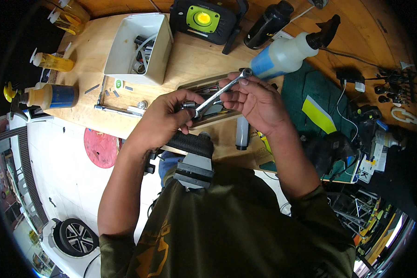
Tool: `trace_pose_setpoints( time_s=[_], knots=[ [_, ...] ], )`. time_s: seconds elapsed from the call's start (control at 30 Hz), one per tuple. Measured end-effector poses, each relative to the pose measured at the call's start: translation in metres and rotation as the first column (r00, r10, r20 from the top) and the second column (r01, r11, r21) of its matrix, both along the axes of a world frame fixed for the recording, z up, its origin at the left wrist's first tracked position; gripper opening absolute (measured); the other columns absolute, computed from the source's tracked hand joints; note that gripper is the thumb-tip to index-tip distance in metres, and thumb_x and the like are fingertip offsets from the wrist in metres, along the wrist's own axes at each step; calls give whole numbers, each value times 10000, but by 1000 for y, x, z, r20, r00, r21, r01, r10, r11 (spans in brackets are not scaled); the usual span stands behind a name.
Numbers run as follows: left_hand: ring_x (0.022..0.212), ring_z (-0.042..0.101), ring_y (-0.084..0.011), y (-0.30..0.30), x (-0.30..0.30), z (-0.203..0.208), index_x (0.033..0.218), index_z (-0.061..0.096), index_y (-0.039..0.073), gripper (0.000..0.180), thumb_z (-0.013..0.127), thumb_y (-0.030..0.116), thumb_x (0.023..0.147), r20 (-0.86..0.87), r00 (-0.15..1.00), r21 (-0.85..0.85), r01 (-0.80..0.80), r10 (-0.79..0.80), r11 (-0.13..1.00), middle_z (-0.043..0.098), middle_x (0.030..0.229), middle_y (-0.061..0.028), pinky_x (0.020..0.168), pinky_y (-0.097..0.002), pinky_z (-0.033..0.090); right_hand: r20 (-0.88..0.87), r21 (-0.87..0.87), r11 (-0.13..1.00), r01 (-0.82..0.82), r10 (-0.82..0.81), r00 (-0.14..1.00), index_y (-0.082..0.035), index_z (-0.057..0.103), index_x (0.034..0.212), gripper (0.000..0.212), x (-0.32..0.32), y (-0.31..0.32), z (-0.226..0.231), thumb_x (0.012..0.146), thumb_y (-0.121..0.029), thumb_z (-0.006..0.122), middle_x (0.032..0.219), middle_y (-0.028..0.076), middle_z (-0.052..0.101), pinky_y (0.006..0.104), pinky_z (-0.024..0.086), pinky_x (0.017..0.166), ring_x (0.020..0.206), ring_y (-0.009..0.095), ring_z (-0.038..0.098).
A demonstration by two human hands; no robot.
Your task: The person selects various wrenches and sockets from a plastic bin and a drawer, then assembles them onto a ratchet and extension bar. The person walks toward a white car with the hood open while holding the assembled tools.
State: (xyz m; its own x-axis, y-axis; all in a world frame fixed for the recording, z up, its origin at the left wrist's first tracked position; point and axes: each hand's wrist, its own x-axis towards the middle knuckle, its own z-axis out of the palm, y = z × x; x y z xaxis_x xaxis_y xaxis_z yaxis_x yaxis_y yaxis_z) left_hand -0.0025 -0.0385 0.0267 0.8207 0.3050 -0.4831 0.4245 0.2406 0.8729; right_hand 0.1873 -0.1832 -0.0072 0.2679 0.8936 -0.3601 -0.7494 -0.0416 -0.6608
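Note:
A long chrome wrench (220,94) slants between my two hands above the bench. My right hand (259,99) pinches it near its rounded upper head, with the thumb and fingers around that end. Curled around the lower end is my left hand (164,116), which also has a short dark-chrome cylinder (188,105), apparently a socket, at its fingers. Whether the cylinder touches the wrench cannot be made out. Under both hands lies a shallow tan tray (224,116) with metal tools in it, partly hidden by my hands.
A white bin (160,58) with parts, a work light (203,19), a black bottle (268,25) and a spray bottle (282,55) line the back. Another ratchet-like tool (118,111) lies left. A grey-and-black block (193,171) juts at the front edge; a green mat (296,104) lies right.

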Motion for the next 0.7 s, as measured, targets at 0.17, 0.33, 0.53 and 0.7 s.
trace_pose_setpoints(
  time_s=[0.17, 0.33, 0.53, 0.7],
  knots=[
    [704, 559, -86, 3, 4, 1, 1056, 585, 20, 208, 517, 14, 860, 8, 999, -19, -42, 42, 999, 606, 840, -35, 640, -225, 470, 229, 73, 976, 205, -216, 949, -32, 569, 1088, 227, -2, 6, 11, 936, -191, 515, 964, 133, 644, 349, 512, 722, 854, 200, 623],
    [710, 560, -93, 18, 0, 1, 998, 587, 11, 158, 505, 26, 862, 106, 978, -44, -175, 179, 984, 598, 855, -43, 651, -225, 454, 565, 75, 988, 137, -156, 811, -27, 526, 1158, 254, 11, 9, 47, 926, -132, 523, 898, 121, 634, 284, 509, 640, 781, 170, 630],
    [700, 533, -88, 11, 23, 8, 1057, 615, 19, 299, 613, 274, 901, 97, 995, 29, 19, -22, 999, 615, 819, -22, 660, -232, 421, 661, 126, 992, -24, -66, 748, -42, 397, 1148, 250, -16, 47, 46, 924, -74, 504, 952, 167, 640, 273, 528, 701, 854, 185, 655],
    [670, 500, -82, 21, 26, 4, 922, 638, -8, 286, 611, 275, 902, 56, 997, 239, -73, 62, 968, 600, 730, -14, 623, -254, 411, 732, 76, 997, 0, -56, 679, -26, 477, 1079, 161, -18, 66, 31, 932, -88, 501, 1003, 145, 640, 295, 515, 787, 913, 180, 640]
  ],
)
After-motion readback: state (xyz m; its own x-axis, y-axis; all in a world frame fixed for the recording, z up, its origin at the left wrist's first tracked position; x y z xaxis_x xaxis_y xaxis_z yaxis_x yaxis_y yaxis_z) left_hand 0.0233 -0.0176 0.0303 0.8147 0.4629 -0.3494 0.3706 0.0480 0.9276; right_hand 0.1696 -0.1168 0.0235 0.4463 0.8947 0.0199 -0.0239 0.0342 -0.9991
